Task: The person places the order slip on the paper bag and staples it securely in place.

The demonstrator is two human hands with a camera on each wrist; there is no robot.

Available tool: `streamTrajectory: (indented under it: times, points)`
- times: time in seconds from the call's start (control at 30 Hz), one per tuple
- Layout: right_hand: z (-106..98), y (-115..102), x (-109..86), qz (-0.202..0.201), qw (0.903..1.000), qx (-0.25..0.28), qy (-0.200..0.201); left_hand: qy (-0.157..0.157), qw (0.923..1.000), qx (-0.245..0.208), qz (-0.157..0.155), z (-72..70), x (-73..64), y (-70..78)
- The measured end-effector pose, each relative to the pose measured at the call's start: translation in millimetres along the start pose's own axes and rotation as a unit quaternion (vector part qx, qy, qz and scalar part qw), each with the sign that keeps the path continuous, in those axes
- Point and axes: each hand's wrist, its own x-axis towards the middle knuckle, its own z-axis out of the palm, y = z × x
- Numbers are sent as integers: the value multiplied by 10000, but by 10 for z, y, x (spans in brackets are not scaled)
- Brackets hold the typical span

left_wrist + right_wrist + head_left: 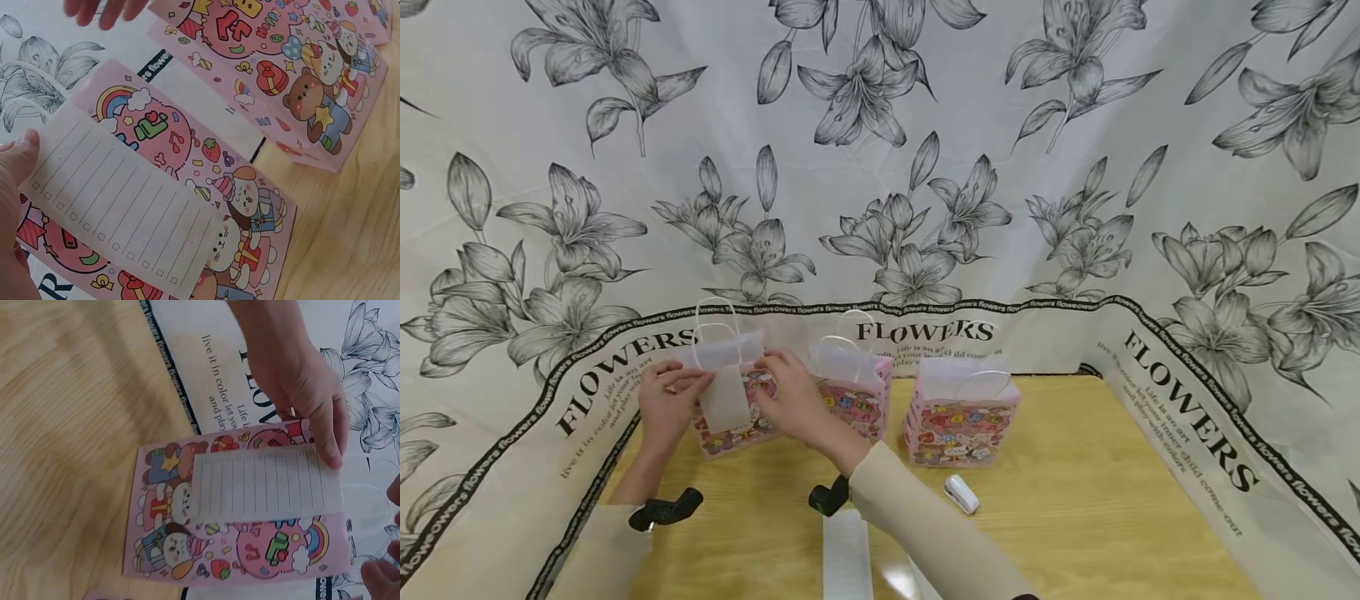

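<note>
A pink cartoon gift bag (760, 437) with clear loop handles stands at the left. A lined checklist sheet (125, 194) lies against its printed front, hanging down from the top edge. My left hand (668, 404) pinches the sheet and the bag's upper edge, its thumb lying on the sheet (269, 484). My right hand (793, 400) is beside the bag's upper right corner. Its fingers are loosely bent with nothing between them, and in the right wrist view they are a little apart from the bag (244, 550).
Two similar bags stand to the right, a middle bag (857, 408) and a right bag (958, 429). A small white stapler-like object (961, 493) lies before the right bag. White paper slips (846, 554) lie at the front of the wooden table (1075, 500). Flowered cloth (880, 208) hangs behind.
</note>
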Motion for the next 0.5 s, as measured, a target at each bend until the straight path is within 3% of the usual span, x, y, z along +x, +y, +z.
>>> streamTrajectory:
  times: [0.17, 0.3, 0.5]
  points:
    - [93, -29, 225, 417, 9990, 180, 42, 82, 9994, -154, 308, 46, 39, -44]
    - [141, -26, 385, 801, 9965, 152, -182, 200, 9982, -346, 443, 82, 76, -53]
    - [240, -55, 490, 894, 9914, -697, -649, 366, 9979, -443, 295, 44, 43, -85]
